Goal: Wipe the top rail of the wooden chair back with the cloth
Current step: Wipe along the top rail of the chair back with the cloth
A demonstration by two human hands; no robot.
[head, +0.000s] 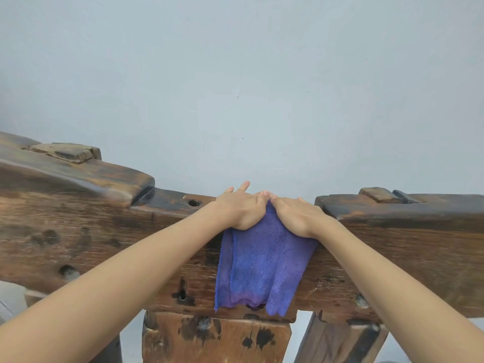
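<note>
Two hands are on the cloth, side by side, at the middle of the top rail. Your fingers (243,188) lie mostly straight and flat, a little spread on the left hand (242,208), closer together on the right hand (297,214). They press down; they do not pinch or curl round anything that you can see. The fingertips of both hands almost meet at the far edge of the rail.

Under your palms is the cloth (262,263). It is purple and fluffy, folded over the top rail (172,203), and most of it hangs down the near face of the wood. It looks soft, floppy and very light. It will bunch up or slide off if you only push with the tips, so keep your flat palms on the part that sits on top of the rail. That is the best place to hold it.

The rail looks hard, thick and heavy. It will not bend or tip from a push. Its wood is old and rough, with holes, cracks and a raised block on the left (78,174) and on the right (392,203). The fluffy cloth may catch on those edges, so go slowly there.

Behind the chair is a plain pale wall (235,74).
</note>
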